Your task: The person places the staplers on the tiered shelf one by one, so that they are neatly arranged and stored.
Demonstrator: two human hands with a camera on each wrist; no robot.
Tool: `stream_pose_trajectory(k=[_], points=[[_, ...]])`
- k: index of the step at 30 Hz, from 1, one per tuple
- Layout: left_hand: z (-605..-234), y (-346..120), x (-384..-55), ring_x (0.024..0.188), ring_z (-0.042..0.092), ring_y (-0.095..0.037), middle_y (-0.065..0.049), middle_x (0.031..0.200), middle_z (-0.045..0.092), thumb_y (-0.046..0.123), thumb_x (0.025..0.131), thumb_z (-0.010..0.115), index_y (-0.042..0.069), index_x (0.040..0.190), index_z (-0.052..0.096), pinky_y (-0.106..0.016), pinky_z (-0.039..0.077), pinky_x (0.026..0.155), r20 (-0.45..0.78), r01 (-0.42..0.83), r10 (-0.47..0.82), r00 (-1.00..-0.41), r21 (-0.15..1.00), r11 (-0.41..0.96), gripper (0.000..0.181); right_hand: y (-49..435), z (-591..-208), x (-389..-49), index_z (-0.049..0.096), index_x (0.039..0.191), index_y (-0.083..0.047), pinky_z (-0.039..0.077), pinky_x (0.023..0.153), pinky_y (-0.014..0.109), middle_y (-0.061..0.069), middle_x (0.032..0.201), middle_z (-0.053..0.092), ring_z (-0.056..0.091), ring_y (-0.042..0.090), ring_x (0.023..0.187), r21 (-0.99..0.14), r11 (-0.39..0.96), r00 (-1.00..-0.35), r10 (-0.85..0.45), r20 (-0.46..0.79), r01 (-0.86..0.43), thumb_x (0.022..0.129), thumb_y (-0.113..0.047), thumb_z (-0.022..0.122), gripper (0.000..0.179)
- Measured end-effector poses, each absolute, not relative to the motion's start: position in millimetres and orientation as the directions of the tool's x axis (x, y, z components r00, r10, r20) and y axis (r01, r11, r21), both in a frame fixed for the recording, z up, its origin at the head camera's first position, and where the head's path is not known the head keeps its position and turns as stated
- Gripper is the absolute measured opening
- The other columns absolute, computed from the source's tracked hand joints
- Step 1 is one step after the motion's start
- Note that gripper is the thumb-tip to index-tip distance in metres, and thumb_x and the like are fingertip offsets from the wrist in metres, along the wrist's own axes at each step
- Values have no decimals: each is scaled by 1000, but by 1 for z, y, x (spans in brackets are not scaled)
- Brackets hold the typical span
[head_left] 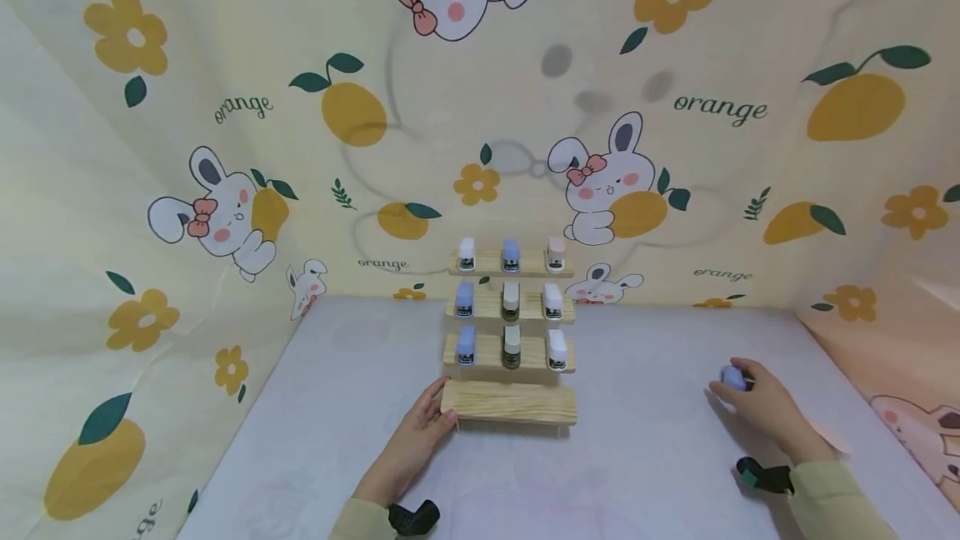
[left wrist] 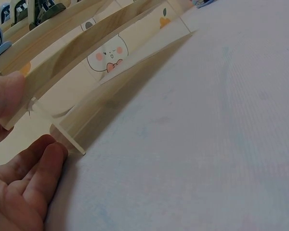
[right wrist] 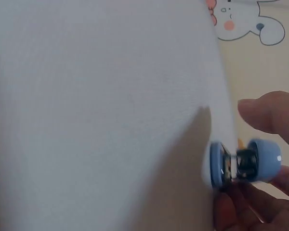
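A tiered wooden rack (head_left: pixel 508 402) with clear supports stands mid-table. Its lowest board is bare; the three upper boards carry rows of small staplers in blue, white, dark with pale tops, and one pinkish. My left hand (head_left: pixel 420 432) grips the left end of the lowest board. In the left wrist view the thumb (left wrist: pixel 7 96) lies against the board, with the curled fingers (left wrist: pixel 43 168) by the clear support. Off to the right, my right hand (head_left: pixel 768 408) holds a small blue stapler (right wrist: pixel 267 160) among its fingers, the thumb slightly apart from it in the right wrist view.
A pale cloth covers the table (head_left: pixel 330 373). Behind and at both sides hangs a cream sheet (head_left: pixel 480 73) printed with rabbits, flowers and oranges. By the right wrist, a pinkish thing (head_left: pixel 831 438) lies partly hidden under the forearm.
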State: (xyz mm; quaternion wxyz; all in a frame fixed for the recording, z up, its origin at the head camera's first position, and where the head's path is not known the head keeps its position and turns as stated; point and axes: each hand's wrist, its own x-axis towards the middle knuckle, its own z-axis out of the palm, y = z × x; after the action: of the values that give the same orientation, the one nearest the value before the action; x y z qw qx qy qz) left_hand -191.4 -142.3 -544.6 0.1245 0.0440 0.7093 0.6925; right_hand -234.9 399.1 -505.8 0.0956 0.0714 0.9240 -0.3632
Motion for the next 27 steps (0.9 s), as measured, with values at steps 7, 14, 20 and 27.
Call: stream_pose_trajectory(k=[7,14,20,27], points=[[-546,-143,-191,139,31,-35,-22,154,28,37,95,60,23,154,26,-48,28,112,-115,-107,230,-966,993,51,70,394,-505,-231,18,147,9,42,94,63,39,141,25,35,54,122,-657,722,-966,63,-249,216,90,-57,59,97],[-546,-143,-191,139,31,-35,-23,153,28,37,95,61,23,153,26,-48,28,112,-113,-105,229,-967,993,46,70,375,-504,-225,25,146,5,50,87,57,38,140,33,43,51,120,-652,739,-979,47,-197,166,87,-59,62,94],[-548,-143,-191,138,32,-34,-22,153,29,37,94,62,23,153,26,-48,28,112,-114,-107,230,-967,993,45,71,339,-500,-217,35,143,0,53,82,50,31,133,47,56,40,109,-649,760,-997,-9,-76,43,86,-56,65,85],[-548,-142,-191,139,31,-35,-22,154,27,38,94,62,21,153,26,-48,28,112,-101,-93,234,-967,995,44,72,298,-492,-204,45,130,-6,51,70,30,16,120,60,59,21,90,-680,722,-991,-75,113,-133,83,-50,72,70]])
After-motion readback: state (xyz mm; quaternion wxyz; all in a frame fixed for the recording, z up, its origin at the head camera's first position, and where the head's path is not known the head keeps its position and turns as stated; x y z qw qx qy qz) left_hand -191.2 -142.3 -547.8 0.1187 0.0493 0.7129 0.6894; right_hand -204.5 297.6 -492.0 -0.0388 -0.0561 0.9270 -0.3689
